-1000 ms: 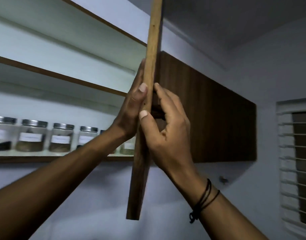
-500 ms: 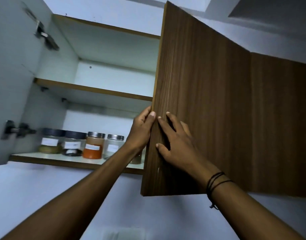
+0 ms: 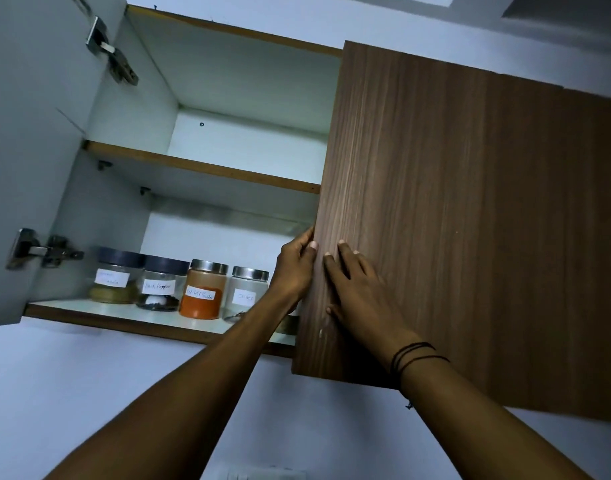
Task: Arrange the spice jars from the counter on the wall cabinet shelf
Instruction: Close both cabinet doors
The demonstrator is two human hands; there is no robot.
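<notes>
My left hand (image 3: 295,271) curls round the free edge of the wooden cabinet door (image 3: 435,202), thumb on the front face and the other fingers hidden behind the edge, so it grips the door. My right hand (image 3: 361,296) lies flat on the door's face just at 3 o'clock of the left one, fingers straight and a little spread, palm pressed to the wood. A dark cord bracelet (image 3: 416,355) rings my right wrist.

The spice jars stand in a row on the bottom shelf (image 3: 89,311) of the wall cabinet, at 9 o'clock from my left hand. From the far left: a dark-lidded jar (image 3: 115,278) with greenish-brown contents, a second dark-lidded jar (image 3: 160,285) with black grains, a steel-lidded jar (image 3: 203,292) of orange-red powder, and a steel-lidded pale jar (image 3: 246,292) touching the line of my left forearm in the picture. Each bears a white handwritten label. My wrist and the door hide part of another jar further right.

The upper shelf (image 3: 200,166) runs at 11 o'clock. The white left door (image 3: 27,150) stands open, with two metal hinges (image 3: 42,251).
</notes>
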